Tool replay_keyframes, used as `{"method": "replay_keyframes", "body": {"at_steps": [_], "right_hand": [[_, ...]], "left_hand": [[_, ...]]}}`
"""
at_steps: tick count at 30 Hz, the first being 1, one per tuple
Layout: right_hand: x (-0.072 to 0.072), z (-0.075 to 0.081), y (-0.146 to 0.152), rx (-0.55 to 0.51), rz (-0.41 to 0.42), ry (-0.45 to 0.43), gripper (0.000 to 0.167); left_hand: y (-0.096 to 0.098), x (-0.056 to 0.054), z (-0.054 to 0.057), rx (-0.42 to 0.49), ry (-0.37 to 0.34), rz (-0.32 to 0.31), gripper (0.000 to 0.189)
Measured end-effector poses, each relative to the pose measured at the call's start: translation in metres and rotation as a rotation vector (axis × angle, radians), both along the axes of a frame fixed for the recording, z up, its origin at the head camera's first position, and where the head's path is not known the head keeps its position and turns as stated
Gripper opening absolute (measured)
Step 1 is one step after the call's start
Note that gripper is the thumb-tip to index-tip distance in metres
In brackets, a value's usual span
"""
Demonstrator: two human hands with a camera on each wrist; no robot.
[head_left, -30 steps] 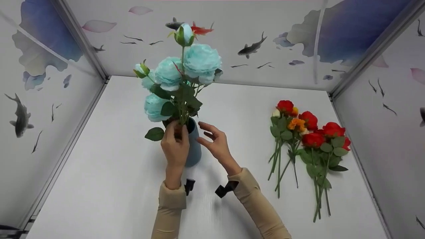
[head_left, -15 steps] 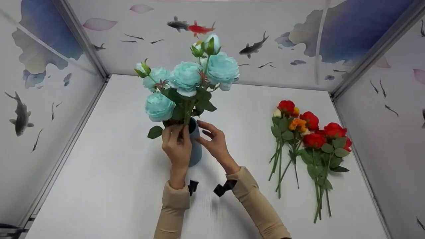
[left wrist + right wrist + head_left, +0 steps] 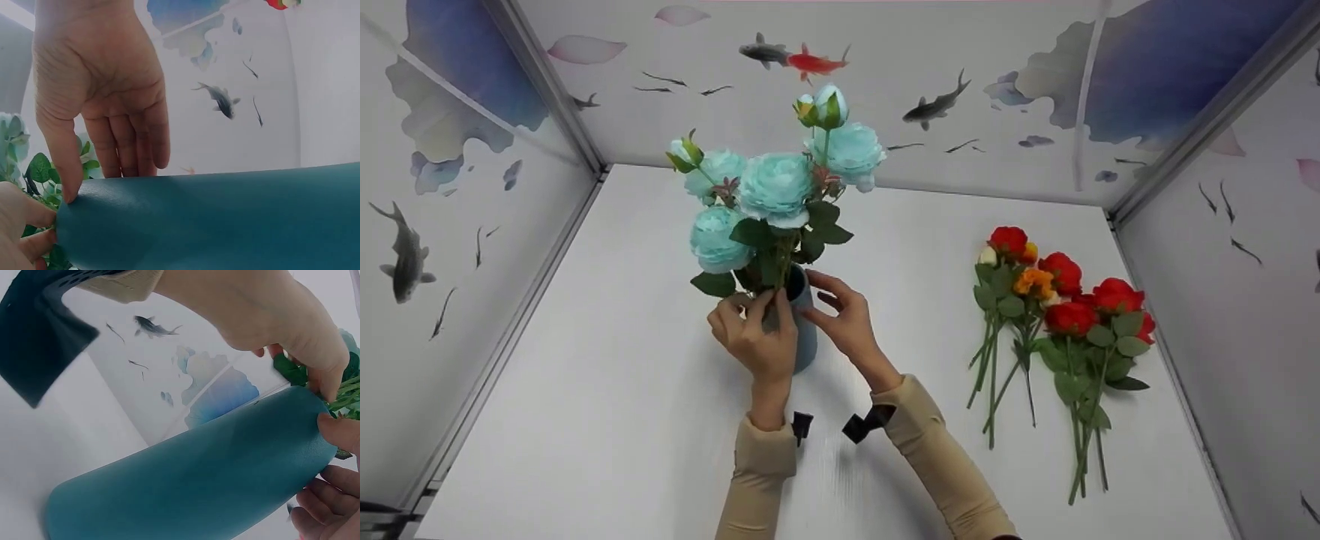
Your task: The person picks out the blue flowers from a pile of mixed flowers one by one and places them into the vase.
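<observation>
A tall blue vase (image 3: 807, 343) stands upright on the table, a bunch of pale turquoise artificial flowers (image 3: 775, 187) rising from its mouth. My left hand (image 3: 757, 341) is at the near-left side of the rim, its thumb and fingertips pinching the green stems (image 3: 784, 259). At the right of the rim, my right hand (image 3: 851, 326) holds the vase lightly. In the right wrist view its thumb (image 3: 340, 433) lies on the vase wall, with the fingers round the other side. The lower stems are hidden inside the vase.
Red artificial flowers (image 3: 1071, 319) and an orange flower (image 3: 1033, 283) lie with their long stems at the right of the white table (image 3: 585, 390). Printed panels (image 3: 990, 45) enclose the table at the back and sides.
The turquoise flowers have shifted right and lower, settling nearer the vase. My left hand has moved slightly right, its other fingers spreading left. The right hand stays nearly still at the rim.
</observation>
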State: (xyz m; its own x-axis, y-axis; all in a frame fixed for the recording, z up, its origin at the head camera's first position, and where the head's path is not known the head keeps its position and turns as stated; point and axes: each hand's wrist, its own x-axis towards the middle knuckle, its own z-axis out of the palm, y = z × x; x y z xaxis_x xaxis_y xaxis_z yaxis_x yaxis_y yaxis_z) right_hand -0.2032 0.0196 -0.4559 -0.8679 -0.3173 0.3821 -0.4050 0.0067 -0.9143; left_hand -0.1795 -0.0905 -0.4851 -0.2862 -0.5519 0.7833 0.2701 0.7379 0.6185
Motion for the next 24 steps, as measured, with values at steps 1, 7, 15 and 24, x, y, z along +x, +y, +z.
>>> {"method": "replay_keyframes", "body": {"at_steps": [1,7,15,24], "right_hand": [[0.000,0.000,0.000,0.000,0.001,0.002,0.045],[-0.001,-0.003,0.000,-0.025,-0.001,0.007,0.043],[-0.014,-0.029,-0.001,-0.025,-0.037,-0.018,0.043],[-0.015,-0.031,-0.001,-0.021,-0.043,0.048,0.044]], "left_hand": [[0.000,0.000,-0.001,-0.005,-0.019,0.014,0.014],[0.000,0.000,-0.001,-0.012,-0.120,0.076,0.023],[0.001,0.001,0.002,0.010,-0.124,0.051,0.022],[-0.003,0.005,0.000,0.013,-0.091,0.014,0.018]]}}
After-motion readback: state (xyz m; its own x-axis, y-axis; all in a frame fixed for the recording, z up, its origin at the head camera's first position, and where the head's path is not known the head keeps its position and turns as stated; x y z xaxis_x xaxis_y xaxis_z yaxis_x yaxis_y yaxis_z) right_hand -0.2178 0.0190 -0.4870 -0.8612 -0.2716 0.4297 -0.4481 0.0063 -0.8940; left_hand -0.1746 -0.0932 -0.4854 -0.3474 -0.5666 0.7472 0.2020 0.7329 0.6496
